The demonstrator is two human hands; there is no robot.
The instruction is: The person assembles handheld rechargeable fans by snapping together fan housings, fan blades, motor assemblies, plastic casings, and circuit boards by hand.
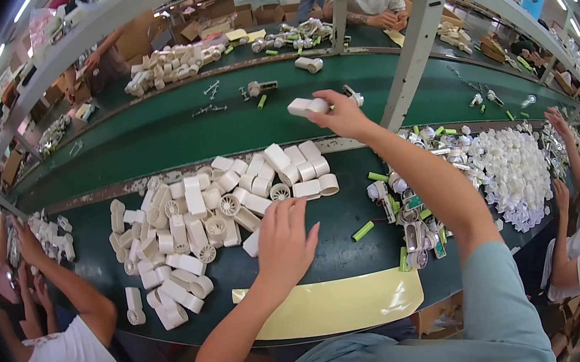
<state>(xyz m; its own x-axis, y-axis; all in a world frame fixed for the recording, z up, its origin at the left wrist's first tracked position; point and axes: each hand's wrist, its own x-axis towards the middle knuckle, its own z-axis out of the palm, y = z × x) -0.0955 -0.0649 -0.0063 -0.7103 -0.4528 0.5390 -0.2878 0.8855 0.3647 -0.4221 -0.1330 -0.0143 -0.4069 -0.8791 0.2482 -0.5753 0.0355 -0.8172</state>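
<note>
My right hand (343,114) is stretched out over the green conveyor belt (191,131), its fingers closed on a white plastic housing (305,105) with a rounded end. Beyond that hand a small part with a shiny round end (352,95) lies on the belt. My left hand (284,242) is at the right edge of a heap of cream-white housings (195,199), fingers stretched out and thumb apart. One housing (251,244) lies right beside it, partly covered by the hand; whether they touch is unclear.
A yellow sheet (340,304) lies along the near edge. To the right are silver-and-white assemblies with green cylindrical cells (416,217) and a heap of translucent white pieces (510,170). A metal post (417,45) rises beside my right arm. Co-workers sit left, right and across.
</note>
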